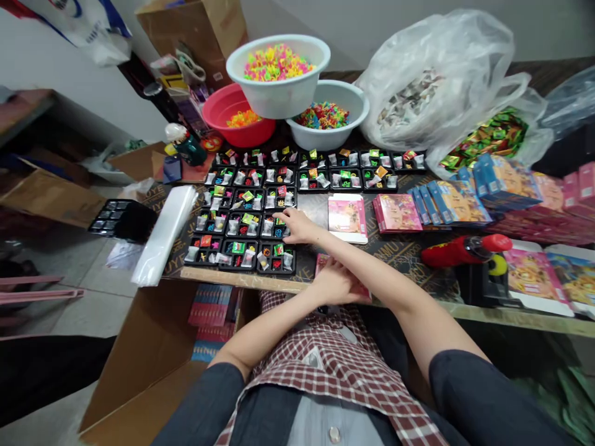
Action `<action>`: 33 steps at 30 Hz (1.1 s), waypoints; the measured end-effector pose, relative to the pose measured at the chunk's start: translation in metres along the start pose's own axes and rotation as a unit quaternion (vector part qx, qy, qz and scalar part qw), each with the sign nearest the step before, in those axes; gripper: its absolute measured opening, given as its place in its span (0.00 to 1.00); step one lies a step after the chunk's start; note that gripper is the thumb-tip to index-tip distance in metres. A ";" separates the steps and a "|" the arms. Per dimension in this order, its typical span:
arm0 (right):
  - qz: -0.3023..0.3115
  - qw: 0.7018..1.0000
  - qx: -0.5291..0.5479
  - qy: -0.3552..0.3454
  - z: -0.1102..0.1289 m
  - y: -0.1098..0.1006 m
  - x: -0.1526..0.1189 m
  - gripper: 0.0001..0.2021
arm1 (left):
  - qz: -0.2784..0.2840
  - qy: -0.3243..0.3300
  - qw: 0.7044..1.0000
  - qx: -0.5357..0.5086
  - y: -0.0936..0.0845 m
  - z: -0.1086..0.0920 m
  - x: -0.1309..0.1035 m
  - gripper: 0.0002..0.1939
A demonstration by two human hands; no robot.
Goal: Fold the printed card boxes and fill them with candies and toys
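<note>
My forearms cross over the table, the right one above the left. My right hand (299, 227) reaches to the tray rows, its fingers curled over the right side of a small black compartment tray (268, 234). That tray holds white sachets and small colourful pieces. Near the table's front edge, my left hand (337, 282) is wrapped over a pink box (320, 262), which it mostly hides. Several similar black trays (237, 254) with sachets, wrapped sweets and coloured pieces stand in rows to the left. Beyond my right forearm lies a flat pink carton (347, 218).
Behind the trays are a white basin (277, 93), a red basin (216, 110) and clear bags (437, 74) of packets. To the right stand pink boxes (397, 212), blue boxes (458, 202) and a red bottle (453, 251). Plastic sleeves (165, 235) lie left; below is an open carton (139, 359).
</note>
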State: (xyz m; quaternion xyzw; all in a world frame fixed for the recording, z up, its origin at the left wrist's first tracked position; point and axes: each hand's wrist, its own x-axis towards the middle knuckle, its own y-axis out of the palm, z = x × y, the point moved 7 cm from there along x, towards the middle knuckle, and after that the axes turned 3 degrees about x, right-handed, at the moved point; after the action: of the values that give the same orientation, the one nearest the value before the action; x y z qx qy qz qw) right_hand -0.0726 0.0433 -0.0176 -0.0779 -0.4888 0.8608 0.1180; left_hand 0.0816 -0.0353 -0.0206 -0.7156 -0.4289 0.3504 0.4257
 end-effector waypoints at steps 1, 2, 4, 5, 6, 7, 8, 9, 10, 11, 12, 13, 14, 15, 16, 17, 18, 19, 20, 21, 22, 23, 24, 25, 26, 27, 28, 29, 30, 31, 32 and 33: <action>0.011 1.000 -0.018 0.008 0.001 0.002 0.003 0.38 | 0.002 0.006 1.000 -0.001 0.001 0.000 -0.002 0.40; 0.019 0.999 -0.030 0.015 0.001 0.003 0.004 0.39 | 0.008 0.010 1.000 -0.003 0.001 0.000 -0.003 0.42; 0.025 0.998 -0.044 0.032 0.001 0.004 0.006 0.41 | 0.025 0.021 0.999 -0.010 0.003 0.000 -0.006 0.45; 0.024 0.998 -0.045 0.039 0.000 0.004 0.006 0.41 | 0.033 0.030 0.999 -0.014 0.004 0.000 -0.006 0.47; 0.021 0.998 -0.045 0.046 0.000 0.004 0.006 0.42 | 0.040 0.040 0.998 -0.017 0.004 -0.001 -0.006 0.49; 0.017 0.998 -0.044 0.051 -0.002 0.004 0.007 0.42 | 0.047 0.048 0.998 -0.019 0.005 -0.001 -0.005 0.50; 0.013 0.997 -0.042 0.057 -0.003 0.003 0.007 0.42 | 0.054 0.054 0.997 -0.020 0.006 -0.001 -0.005 0.49; 0.010 0.997 -0.040 0.064 -0.006 0.003 0.006 0.42 | 0.059 0.055 0.996 -0.020 0.006 -0.001 -0.004 0.46; 0.008 0.997 -0.035 0.072 -0.008 0.003 0.005 0.42 | 0.065 0.054 0.996 -0.021 0.007 0.000 -0.003 0.43; 0.007 0.996 -0.029 0.081 -0.011 0.003 0.004 0.42 | 0.068 0.050 0.996 -0.021 0.006 0.000 -0.003 0.41; 0.008 0.996 -0.022 0.089 -0.014 0.003 0.002 0.42 | 0.070 0.046 0.996 -0.021 0.006 0.000 -0.002 0.39; 0.007 0.995 -0.015 0.095 -0.017 0.002 0.000 0.43 | 0.070 0.044 0.996 -0.021 0.004 -0.001 -0.001 0.39; 0.006 0.995 -0.009 0.099 -0.019 0.001 -0.002 0.43 | 0.068 0.044 0.996 -0.021 0.002 -0.002 -0.001 0.39; 0.005 0.995 -0.002 0.101 -0.021 0.000 -0.005 0.44 | 0.065 0.044 0.997 -0.022 0.000 -0.004 -0.001 0.39; 0.003 0.995 0.003 0.100 -0.022 -0.003 -0.009 0.44 | 0.064 0.045 0.997 -0.021 -0.003 -0.006 -0.001 0.40; -0.001 0.995 0.008 0.098 -0.024 -0.006 -0.014 0.44 | 0.064 0.047 0.997 -0.018 -0.005 -0.008 -0.001 0.40; -0.006 0.995 0.013 0.095 -0.025 -0.011 -0.019 0.45 | 0.065 0.050 0.997 -0.013 -0.007 -0.010 -0.001 0.40; -0.014 0.996 0.018 0.091 -0.026 -0.017 -0.026 0.45 | 0.067 0.051 0.996 -0.006 -0.010 -0.012 -0.002 0.40; -0.025 0.996 0.022 0.085 -0.028 -0.025 -0.034 0.45 | 0.068 0.051 0.996 0.002 -0.013 -0.014 -0.003 0.41; -0.040 0.996 0.025 0.080 -0.030 -0.035 -0.044 0.45 | 0.067 0.050 0.996 0.008 -0.015 -0.015 -0.004 0.43; -0.057 0.995 0.026 0.076 -0.032 -0.045 -0.056 0.45 | 0.064 0.049 0.997 0.013 -0.018 -0.016 -0.006 0.45; -0.072 0.994 0.025 0.073 -0.035 -0.057 -0.069 0.45 | 0.059 0.046 0.997 0.018 -0.022 -0.016 -0.007 0.48; -0.083 0.994 0.020 0.071 -0.038 -0.068 -0.084 0.45 | 0.053 0.041 0.998 0.021 -0.025 -0.015 -0.007 0.51; -0.093 0.993 0.013 0.071 -0.040 -0.080 -0.101 0.44 | 0.049 0.034 0.998 0.025 -0.028 -0.013 -0.008 0.53; -0.099 0.992 0.004 0.073 -0.043 -0.092 -0.118 0.44 | 0.046 0.027 0.998 0.028 -0.031 -0.011 -0.007 0.54; -0.102 0.992 -0.006 0.077 -0.046 -0.104 -0.136 0.44 | 0.044 0.021 0.998 0.031 -0.033 -0.008 -0.006 0.55; -0.105 0.991 -0.017 0.084 -0.048 -0.115 -0.154 0.43 | 0.043 0.016 0.998 0.033 -0.036 -0.004 -0.004 0.54; -0.107 0.989 -0.028 0.094 -0.051 -0.125 -0.172 0.43 | 0.042 0.012 0.998 0.034 -0.038 -0.001 -0.001 0.54; -0.110 0.987 -0.040 0.106 -0.053 -0.135 -0.190 0.43 | 0.042 0.011 0.998 0.035 -0.040 0.003 0.003 0.52; -0.112 0.985 -0.052 0.119 -0.055 -0.143 -0.207 0.42 | 0.040 0.011 0.999 0.033 -0.043 0.007 0.007 0.51; -0.114 0.983 -0.063 0.132 -0.057 -0.149 -0.224 0.42 | 0.036 0.010 0.999 0.029 -0.045 0.011 0.011 0.50; -0.116 0.980 -0.073 0.144 -0.058 -0.154 -0.239 0.42 | 0.029 0.008 0.999 0.021 -0.048 0.016 0.015 0.49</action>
State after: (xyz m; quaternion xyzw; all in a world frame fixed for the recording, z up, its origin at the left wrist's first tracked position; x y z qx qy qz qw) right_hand 0.1908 0.1003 0.0896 -0.1522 -0.5340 0.7830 0.2804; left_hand 0.0584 -0.0041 0.0148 -0.7214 -0.3968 0.3663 0.4335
